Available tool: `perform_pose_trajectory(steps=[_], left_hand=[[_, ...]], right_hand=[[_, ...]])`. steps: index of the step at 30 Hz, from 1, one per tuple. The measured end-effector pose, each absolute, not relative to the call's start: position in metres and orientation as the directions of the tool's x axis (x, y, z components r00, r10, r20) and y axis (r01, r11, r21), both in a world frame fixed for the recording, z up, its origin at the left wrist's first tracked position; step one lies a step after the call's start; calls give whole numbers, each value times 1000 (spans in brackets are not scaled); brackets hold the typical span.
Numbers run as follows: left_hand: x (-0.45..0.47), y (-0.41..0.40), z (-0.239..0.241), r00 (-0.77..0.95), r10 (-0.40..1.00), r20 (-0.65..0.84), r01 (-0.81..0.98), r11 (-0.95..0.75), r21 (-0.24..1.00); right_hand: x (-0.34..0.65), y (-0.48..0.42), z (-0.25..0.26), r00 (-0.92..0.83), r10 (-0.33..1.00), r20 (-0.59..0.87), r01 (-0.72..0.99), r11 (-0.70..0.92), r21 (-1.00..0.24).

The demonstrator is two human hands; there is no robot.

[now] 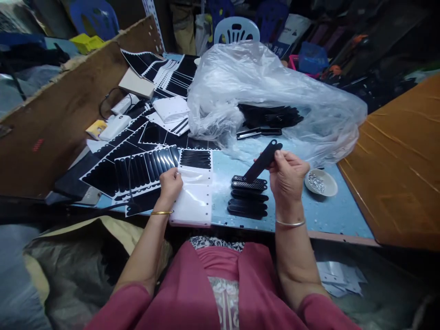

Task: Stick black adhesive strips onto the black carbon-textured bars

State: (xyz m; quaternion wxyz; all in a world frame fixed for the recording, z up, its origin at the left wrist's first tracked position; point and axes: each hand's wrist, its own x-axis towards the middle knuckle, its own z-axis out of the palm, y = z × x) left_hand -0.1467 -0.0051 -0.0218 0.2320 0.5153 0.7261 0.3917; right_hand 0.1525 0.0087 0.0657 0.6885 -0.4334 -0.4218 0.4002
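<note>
In my right hand [288, 176] is a flat black strip [261, 161] with rounded, holed ends, pinched between thumb and fingers and tilted up. A second rounded end shows beside it, so it may be two strips. Its lower end overlaps a row of black strips [248, 196] lying on the table, some with a patterned face. My left hand [171, 185] is closed, thumb and finger pinching the left edge of a white backing sheet [190, 204]. Small black stickers [195, 159] remain at that sheet's top.
Sheets of black stickers [134, 176] cover the table's left side. A clear plastic bag [275, 78] holding black pieces [271, 115] lies behind. A white bowl of small metal parts [321, 182] stands right, beside a brown taped board [398, 174]. A wooden panel [75, 96] borders the left.
</note>
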Motion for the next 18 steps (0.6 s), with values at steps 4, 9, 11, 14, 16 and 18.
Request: perform_pose_trajectory(steps=[4, 9, 11, 14, 16, 18], left_hand=[[-144, 12, -21, -238, 941, 241, 896, 118, 428], [-117, 0, -3, -255, 881, 398, 814, -27, 581], [-97, -10, 12, -219, 915, 339, 616, -141, 775], [-67, -22, 34, -2, 999, 38, 143, -37, 989], [-55, -25, 43, 107, 992, -67, -47, 72, 996], [-55, -28, 46, 170, 978, -119, -142, 144, 979]], right_hand=[[174, -8, 65, 316, 934, 167, -189, 234, -954], [169, -13, 38, 268, 963, 24, -191, 78, -978], [161, -15, 33, 209, 978, 1, -143, 31, -989], [139, -23, 30, 66, 997, 36, 40, 33, -999], [122, -31, 29, -38, 995, 88, 184, 93, -979], [109, -38, 28, -98, 989, 114, 264, 136, -955]])
